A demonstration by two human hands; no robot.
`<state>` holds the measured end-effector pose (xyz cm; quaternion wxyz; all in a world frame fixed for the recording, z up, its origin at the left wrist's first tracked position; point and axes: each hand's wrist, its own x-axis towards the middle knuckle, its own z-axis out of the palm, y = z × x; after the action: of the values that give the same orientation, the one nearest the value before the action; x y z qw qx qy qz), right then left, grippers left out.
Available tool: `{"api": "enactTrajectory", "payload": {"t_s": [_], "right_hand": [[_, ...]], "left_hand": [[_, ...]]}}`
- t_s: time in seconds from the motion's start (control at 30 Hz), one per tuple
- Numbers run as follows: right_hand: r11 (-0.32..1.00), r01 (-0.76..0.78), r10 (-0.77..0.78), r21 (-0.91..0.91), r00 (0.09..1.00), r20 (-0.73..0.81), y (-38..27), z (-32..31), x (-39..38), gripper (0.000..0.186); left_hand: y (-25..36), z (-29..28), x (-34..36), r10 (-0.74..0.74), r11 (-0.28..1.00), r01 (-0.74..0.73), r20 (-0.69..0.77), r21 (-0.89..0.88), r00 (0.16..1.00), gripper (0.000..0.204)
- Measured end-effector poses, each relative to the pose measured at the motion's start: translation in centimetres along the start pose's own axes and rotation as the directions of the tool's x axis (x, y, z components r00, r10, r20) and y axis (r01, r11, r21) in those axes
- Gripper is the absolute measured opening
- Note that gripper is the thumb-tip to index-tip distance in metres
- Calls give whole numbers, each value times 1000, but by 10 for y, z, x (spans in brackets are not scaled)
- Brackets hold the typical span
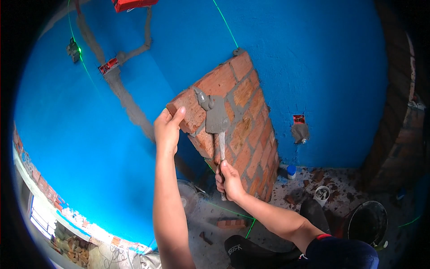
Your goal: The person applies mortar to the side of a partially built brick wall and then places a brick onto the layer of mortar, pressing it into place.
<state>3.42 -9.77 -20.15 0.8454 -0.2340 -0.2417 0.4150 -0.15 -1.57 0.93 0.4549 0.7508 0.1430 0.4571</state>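
A partly built brick wall with grey mortar joints stands in front of me. My left hand is closed around the outer end of a brick in its top course, thumb on the near face and fingers mostly hidden. In my right hand is the handle of a trowel, gripped below the blade. Grey mortar covers the blade, which is against the wall face beside that brick. A wet lump of mortar sits at the brick's inner end.
Blue walls rise behind. A small device shines green lines at the left. On the littered floor are a loose brick, a black bucket, a white cup and a blue-capped container. A red wall box sits right.
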Motion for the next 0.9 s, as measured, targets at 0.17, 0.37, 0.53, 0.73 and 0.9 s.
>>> {"api": "enactTrajectory", "payload": {"t_s": [0.17,0.37,0.53,0.73,0.9], "right_hand": [[1000,11,-11,-1,1000,13,-4,6,6,44],[997,62,-60,-40,997,42,-12,8,15,42],[998,47,-44,-42,997,61,-14,5,18,43],[998,13,-7,-56,995,100,-15,5,7,42],[995,-35,45,-88,992,116,-23,-14,-3,41]], "left_hand": [[6,2,-4,-40,997,41,-12,61,999,37],[3,0,0,-6,998,7,-16,63,1000,36],[-2,-2,3,-13,999,13,-14,40,1000,35],[-8,-8,6,17,999,-16,-12,32,1000,33],[-9,-5,8,9,1000,-9,9,-7,1000,30]]}}
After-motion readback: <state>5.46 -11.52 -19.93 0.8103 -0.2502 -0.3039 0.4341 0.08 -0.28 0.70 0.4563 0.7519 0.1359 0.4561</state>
